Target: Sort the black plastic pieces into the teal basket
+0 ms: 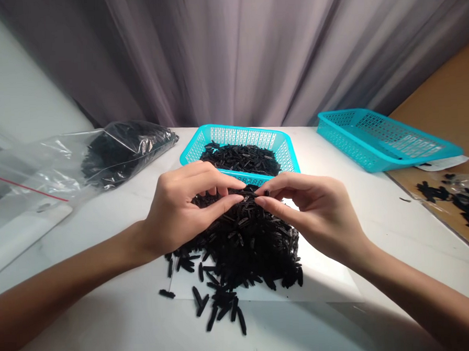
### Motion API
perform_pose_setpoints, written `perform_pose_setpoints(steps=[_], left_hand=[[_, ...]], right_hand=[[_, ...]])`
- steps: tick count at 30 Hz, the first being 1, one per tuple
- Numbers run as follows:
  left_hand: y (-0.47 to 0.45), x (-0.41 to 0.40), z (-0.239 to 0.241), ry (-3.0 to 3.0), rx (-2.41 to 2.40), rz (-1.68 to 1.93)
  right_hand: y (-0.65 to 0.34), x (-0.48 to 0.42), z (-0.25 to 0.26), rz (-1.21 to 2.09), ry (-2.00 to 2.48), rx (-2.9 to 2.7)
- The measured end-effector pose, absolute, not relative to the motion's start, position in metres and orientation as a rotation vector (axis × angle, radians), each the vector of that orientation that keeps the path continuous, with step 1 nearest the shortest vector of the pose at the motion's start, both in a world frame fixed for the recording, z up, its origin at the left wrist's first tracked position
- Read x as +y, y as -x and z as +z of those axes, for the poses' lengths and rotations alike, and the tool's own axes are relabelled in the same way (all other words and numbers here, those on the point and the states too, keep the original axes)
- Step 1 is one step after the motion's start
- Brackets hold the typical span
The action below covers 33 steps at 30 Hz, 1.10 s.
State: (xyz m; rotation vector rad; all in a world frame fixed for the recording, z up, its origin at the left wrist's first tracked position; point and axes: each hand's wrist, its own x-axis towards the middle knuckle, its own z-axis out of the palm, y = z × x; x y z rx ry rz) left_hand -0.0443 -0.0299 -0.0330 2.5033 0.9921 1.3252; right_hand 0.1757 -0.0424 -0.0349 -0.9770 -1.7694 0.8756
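Between my two hands a small, slim black piece (249, 193) is held level by its ends. My left hand (192, 198) pinches one end between thumb and index finger. The other end is pinched by my right hand (306, 203) in the same way. Below them a large heap of similar black pieces (246, 253) spreads over a white sheet (323, 288), some lying loose toward me. Just behind the hands stands a turquoise basket (288, 150), partly filled with black pieces. The exact kind of these pieces is too small to make out.
A clear plastic bag (128, 147) full of black pieces lies at the left. Another turquoise basket (366, 137) sits at the back right. Beyond the white table's (120, 317) right edge, black pieces (468, 205) lie on a brown surface. A grey curtain (220, 56) hangs behind.
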Motion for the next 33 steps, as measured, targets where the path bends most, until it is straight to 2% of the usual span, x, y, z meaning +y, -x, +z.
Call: perform_pose_setpoints(steps=[11,26,33], left_hand=[[0.0438,-0.0297,-0.0304,-2.596,0.780,1.467],[0.0456,-0.0294,-0.0316,-2.706,0.741,1.458],[0.0432,-0.0298,-0.0303,-2.731,0.718,1.500]], right_hand=[[-0.1756,-0.0432,-0.0369,0.730,0.928,-1.853],[-0.1740,-0.0457,-0.0351,0.648,0.896,-1.905],[-0.1736,-0.0461,-0.0366,0.711,0.929,-1.866]])
